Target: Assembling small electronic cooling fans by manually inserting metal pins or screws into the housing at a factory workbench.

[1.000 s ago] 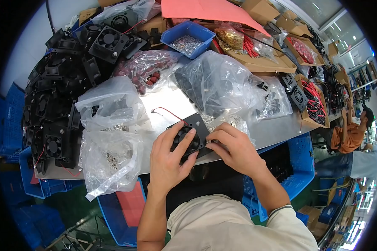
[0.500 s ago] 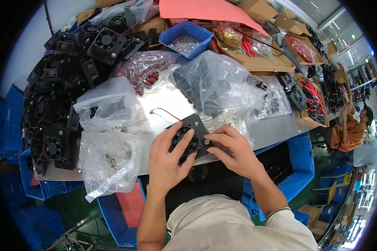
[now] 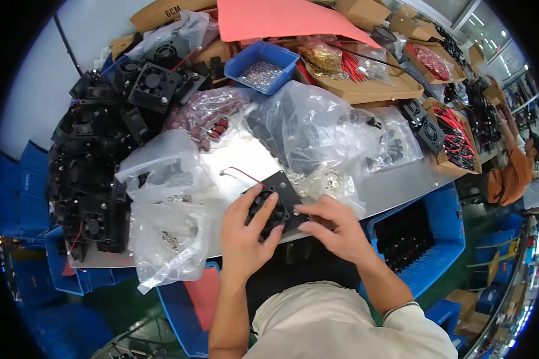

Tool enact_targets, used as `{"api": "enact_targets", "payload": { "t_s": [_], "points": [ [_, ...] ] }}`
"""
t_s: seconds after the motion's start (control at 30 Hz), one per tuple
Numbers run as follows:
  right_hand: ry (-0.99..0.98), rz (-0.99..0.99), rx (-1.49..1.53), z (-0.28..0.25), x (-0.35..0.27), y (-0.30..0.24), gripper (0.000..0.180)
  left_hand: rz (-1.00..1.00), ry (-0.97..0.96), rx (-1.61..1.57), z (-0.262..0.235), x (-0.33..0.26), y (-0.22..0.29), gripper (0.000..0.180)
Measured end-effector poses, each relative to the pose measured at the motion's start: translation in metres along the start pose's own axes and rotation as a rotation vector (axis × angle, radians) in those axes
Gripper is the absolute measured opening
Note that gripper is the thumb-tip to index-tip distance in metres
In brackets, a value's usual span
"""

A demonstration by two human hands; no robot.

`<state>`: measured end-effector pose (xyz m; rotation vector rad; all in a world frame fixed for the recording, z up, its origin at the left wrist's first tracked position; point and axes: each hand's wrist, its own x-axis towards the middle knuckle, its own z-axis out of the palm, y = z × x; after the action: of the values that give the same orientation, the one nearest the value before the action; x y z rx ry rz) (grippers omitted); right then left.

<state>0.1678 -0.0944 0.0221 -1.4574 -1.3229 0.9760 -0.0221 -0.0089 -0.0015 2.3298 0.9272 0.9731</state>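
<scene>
One fan plate (image 3: 287,194) — aslant, wire (image 3: 245,174) up-left

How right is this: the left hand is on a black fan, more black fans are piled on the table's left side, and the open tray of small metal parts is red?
The tray's colour is wrong: the head view shows the tray of small metal parts is blue. The left hand is on a black fan, with more piled on the table's left side.

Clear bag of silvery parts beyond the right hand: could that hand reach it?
Probably yes: the bag lies just beyond the right hand, with nothing visible between them, though its fingers are at the fan plate.
</scene>
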Motion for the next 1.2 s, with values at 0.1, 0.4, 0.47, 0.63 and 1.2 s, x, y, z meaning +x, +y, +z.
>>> {"api": "enact_targets", "payload": {
  "t_s": [0.1,0.4,0.47,0.63,1.2],
  "points": [
    [0.087,0.03,0.092,0.0,0.003,-0.003,0.032,-0.016,0.002,-0.04,-0.002,-0.002,-0.001,0.057],
    [-0.02,-0.171,-0.108,-0.007,0.003,0.013,0.027,-0.035,0.017,0.002,-0.003,0.001,0.003,0.059],
    [0.023,-0.085,0.033,-0.011,0.001,0.027,0.032,-0.042,0.021,-0.018,-0.001,-0.001,0.003,0.059],
    [0.025,-0.217,-0.164,0.001,0.007,0.015,0.022,-0.041,0.01,0.006,-0.001,0.001,0.005,0.058],
    [0.266,-0.16,-0.021,-0.006,0.006,0.027,0.008,0.354,-0.6,0.256,-0.155,0.177,0.068,0.047]
  ]
}}
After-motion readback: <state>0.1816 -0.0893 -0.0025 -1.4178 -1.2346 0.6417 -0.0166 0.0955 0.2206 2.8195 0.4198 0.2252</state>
